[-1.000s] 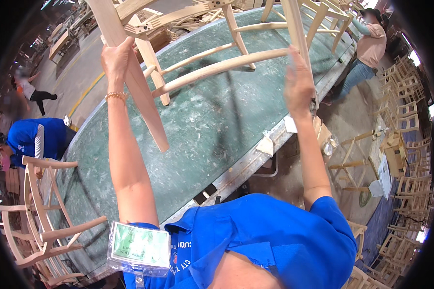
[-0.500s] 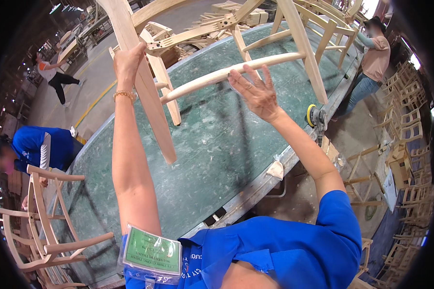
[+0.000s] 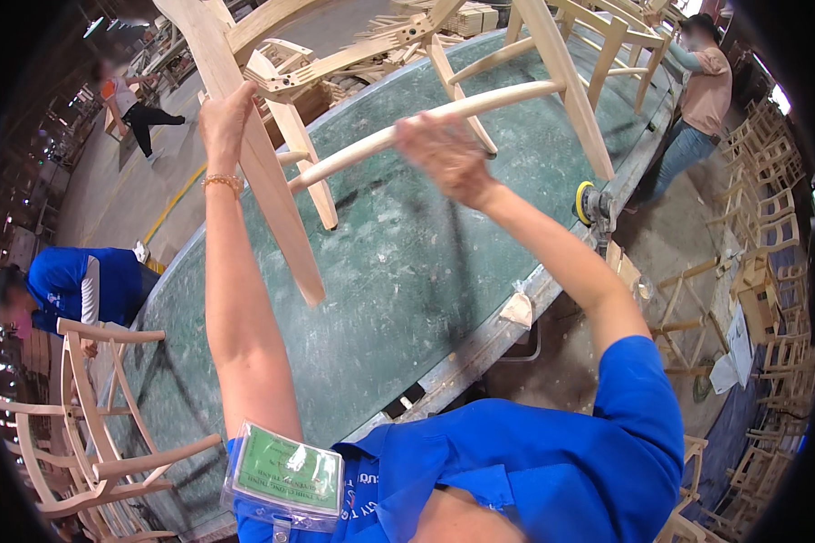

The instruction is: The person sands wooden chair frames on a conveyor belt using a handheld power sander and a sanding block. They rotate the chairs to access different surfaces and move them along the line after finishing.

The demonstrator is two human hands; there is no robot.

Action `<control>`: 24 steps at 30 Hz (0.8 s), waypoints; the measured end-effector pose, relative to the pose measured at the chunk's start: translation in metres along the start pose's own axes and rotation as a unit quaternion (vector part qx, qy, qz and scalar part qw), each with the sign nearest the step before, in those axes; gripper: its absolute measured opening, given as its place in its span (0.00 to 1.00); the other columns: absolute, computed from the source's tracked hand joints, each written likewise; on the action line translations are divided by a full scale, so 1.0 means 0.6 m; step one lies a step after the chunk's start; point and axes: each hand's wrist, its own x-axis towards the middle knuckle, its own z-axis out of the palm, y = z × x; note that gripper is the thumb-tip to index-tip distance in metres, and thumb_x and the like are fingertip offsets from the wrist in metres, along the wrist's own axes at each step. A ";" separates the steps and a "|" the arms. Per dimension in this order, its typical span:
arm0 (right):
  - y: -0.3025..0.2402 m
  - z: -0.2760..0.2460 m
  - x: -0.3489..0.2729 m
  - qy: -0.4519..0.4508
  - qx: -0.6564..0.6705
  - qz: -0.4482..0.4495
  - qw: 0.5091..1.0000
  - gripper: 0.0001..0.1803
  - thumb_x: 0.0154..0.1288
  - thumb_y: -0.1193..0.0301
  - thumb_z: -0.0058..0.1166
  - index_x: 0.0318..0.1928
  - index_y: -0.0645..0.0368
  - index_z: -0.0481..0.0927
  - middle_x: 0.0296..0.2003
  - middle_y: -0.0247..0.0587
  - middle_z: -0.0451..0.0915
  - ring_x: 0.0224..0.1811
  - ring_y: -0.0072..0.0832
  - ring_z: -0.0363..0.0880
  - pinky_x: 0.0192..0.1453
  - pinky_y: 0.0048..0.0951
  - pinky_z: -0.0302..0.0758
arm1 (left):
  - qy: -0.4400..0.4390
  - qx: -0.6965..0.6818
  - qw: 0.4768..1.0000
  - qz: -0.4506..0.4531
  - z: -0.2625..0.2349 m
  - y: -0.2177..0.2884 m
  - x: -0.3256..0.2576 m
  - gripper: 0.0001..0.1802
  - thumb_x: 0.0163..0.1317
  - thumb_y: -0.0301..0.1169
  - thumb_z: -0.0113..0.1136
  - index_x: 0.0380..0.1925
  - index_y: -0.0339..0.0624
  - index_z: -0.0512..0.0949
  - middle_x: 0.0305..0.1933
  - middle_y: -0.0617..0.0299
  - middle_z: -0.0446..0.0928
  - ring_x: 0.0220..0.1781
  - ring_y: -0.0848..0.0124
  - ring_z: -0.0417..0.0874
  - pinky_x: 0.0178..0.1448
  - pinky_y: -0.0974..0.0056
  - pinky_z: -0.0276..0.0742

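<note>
Wooden rung [image 3: 507, 100], perhaps stroked by right hand [image 3: 451, 165].
Left hand [image 3: 226, 122] clasps near leg [image 3: 277, 206]; right grip blurred, cannot tell; next move needs steadiness.

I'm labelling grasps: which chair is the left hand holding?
The middle chair: the left hand wraps its leg, touching neither the lower-left chair nor the upper-right one.

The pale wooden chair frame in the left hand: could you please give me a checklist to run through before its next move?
1. Left hand gripping the pale wooden chair frame by a leg: ok.
2. Right hand touching the curved wooden rail: cannot tell, blurred against it.
3. Frame standing fully on the scuffed green tabletop: cannot tell.
4. Round yellow-rimmed sander well clear of the frame: probably not ok, it looks close.
5. Co-worker in blue clear of the frame: ok, apart at left.
</note>
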 end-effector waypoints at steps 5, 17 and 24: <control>-0.099 0.046 0.090 0.037 0.057 -0.152 0.986 0.27 0.68 0.71 0.39 0.67 0.39 0.61 0.71 0.21 0.55 0.74 0.21 0.49 0.79 0.38 0.39 | -0.002 -0.026 1.000 0.003 -0.001 0.001 0.009 0.19 0.45 0.40 0.67 0.25 0.32 0.81 0.22 0.59 0.80 0.24 0.73 0.82 0.32 0.69 0.76; -0.038 0.016 0.035 0.019 0.012 -0.087 0.996 0.27 0.68 0.73 0.39 0.68 0.44 0.62 0.70 0.28 0.58 0.74 0.24 0.50 0.79 0.36 0.43 | 0.006 -0.010 1.000 0.012 0.003 0.007 0.003 0.18 0.48 0.39 0.65 0.27 0.31 0.80 0.23 0.59 0.79 0.24 0.72 0.81 0.30 0.68 0.76; -0.010 0.002 0.050 0.043 0.009 -0.050 0.998 0.28 0.64 0.77 0.45 0.66 0.50 0.65 0.68 0.33 0.61 0.73 0.26 0.54 0.77 0.37 0.47 | -0.004 -0.043 0.999 0.007 0.010 0.007 0.018 0.19 0.49 0.37 0.67 0.28 0.29 0.79 0.22 0.57 0.79 0.24 0.71 0.82 0.29 0.68 0.77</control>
